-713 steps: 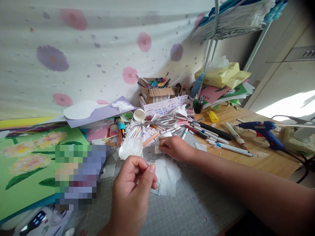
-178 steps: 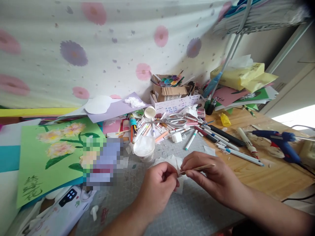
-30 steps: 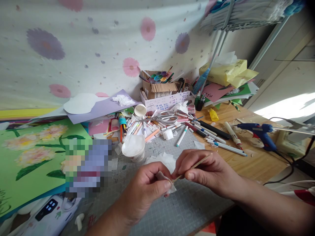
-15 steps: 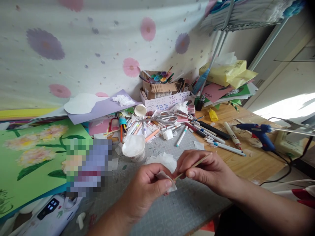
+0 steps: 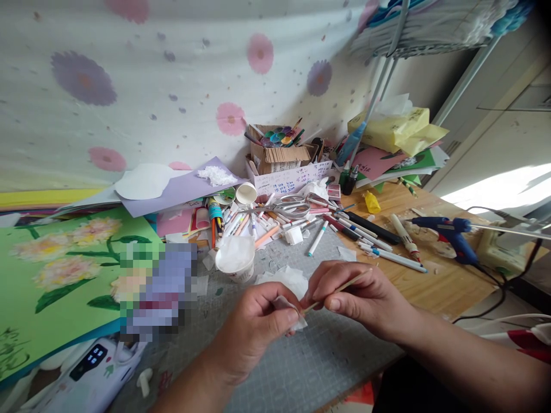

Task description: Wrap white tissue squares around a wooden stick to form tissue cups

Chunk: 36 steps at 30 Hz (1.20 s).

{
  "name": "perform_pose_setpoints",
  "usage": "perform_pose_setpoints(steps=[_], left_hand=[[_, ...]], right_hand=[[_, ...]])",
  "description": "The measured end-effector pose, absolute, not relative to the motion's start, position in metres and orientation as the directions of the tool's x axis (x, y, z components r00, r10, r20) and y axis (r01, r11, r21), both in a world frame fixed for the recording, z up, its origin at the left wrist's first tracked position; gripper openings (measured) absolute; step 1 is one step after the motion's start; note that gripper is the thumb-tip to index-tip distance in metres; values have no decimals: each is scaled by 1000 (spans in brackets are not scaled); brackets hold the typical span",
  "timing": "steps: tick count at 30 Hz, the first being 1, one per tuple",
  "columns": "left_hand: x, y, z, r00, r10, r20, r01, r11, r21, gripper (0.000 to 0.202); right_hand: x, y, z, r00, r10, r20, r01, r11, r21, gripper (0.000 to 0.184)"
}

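A: What does the left hand (image 5: 253,332) hold?
B: Thumb and fingers pinch a small white paper piece (image 5: 300,324) just above the grey cutting mat (image 5: 331,361).
A: And the right hand (image 5: 361,298)?
B: Fingers closed around a thin wooden stick (image 5: 355,279), its tip touching the paper piece.

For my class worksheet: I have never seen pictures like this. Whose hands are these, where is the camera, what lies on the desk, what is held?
No machine here: a person works with two bare hands. The camera sits on that person's head, looking forward and down, so the arms enter from below. The left hand pinches a piece of white tissue; the right hand holds a wooden stick whose tip meets the tissue. Under them lies a grey cutting mat. Beyond are a paper cup, scissors among scattered pens, and, to the right, a blue glue gun on the desk. A green flower picture lies at the left.
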State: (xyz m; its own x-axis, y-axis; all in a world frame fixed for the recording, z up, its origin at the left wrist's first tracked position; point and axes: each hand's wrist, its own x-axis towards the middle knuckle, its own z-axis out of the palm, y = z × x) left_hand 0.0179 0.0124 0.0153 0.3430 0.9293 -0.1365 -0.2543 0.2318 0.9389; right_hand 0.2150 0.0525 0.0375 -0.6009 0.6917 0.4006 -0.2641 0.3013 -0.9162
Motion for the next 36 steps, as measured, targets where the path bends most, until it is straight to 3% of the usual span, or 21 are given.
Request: perform_pose_setpoints(steps=[36], left_hand=[[20,11,17,335,922,-194,-271,292,917,3]], right_hand=[[217,52,43,-619,652,439,-211,401,-892,7]])
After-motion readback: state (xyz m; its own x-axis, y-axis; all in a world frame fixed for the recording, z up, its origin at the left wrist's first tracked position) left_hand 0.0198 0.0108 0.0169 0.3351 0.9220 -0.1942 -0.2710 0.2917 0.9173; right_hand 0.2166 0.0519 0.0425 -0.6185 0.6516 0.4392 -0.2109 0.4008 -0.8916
